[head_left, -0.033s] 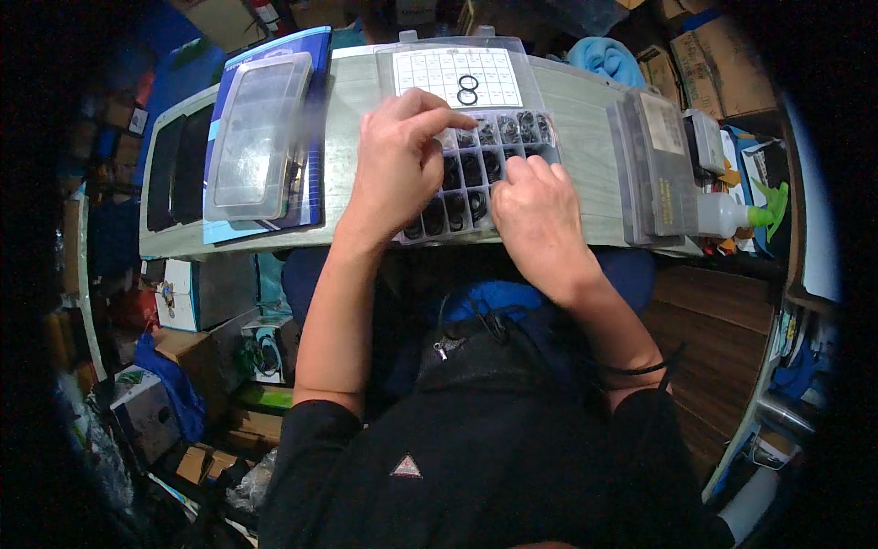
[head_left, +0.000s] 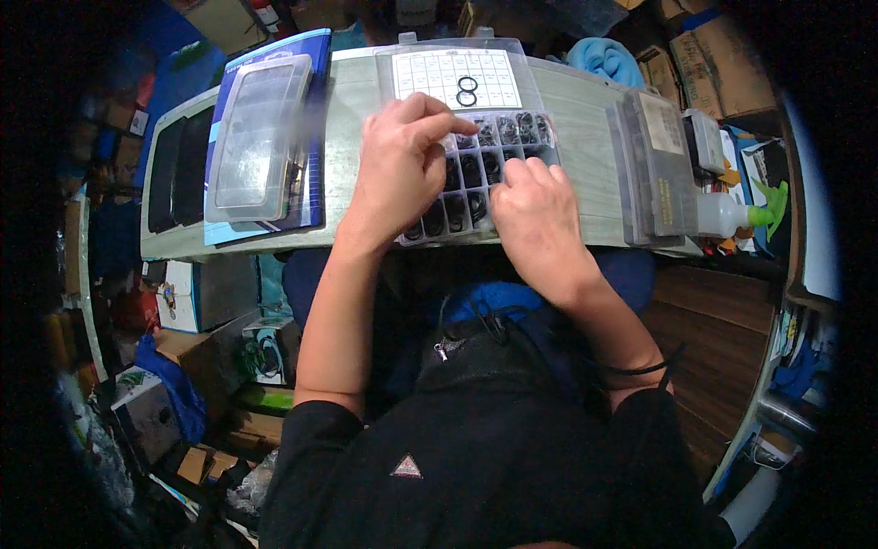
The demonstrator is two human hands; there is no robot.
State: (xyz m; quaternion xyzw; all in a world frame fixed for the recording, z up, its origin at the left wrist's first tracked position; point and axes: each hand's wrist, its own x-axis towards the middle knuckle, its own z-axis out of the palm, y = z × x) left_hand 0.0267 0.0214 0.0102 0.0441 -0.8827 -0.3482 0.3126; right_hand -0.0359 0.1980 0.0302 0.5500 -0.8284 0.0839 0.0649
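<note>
A clear compartment organiser [head_left: 477, 220] holding many black rings lies in the middle of the table. Its raised lid [head_left: 526, 87] bears a gridded paper label [head_left: 421, 82] with two black rings [head_left: 466, 91] on it. My left hand [head_left: 402, 165] is over the organiser's left side, index finger stretched toward the top-row compartments, thumb bent lower; nothing shows held in it. My right hand [head_left: 540, 220] is closed, knuckles up, at the organiser's right side, its fingertips hidden among the compartments.
On the table [head_left: 352, 73], a clear case [head_left: 256, 137] on blue packaging [head_left: 309, 197] and dark slabs [head_left: 178, 165] lie left; stacked plastic cases [head_left: 658, 165] and a spray bottle [head_left: 722, 212] stand right. Boxes [head_left: 704, 64] and a blue rolled cloth [head_left: 599, 59] surround it.
</note>
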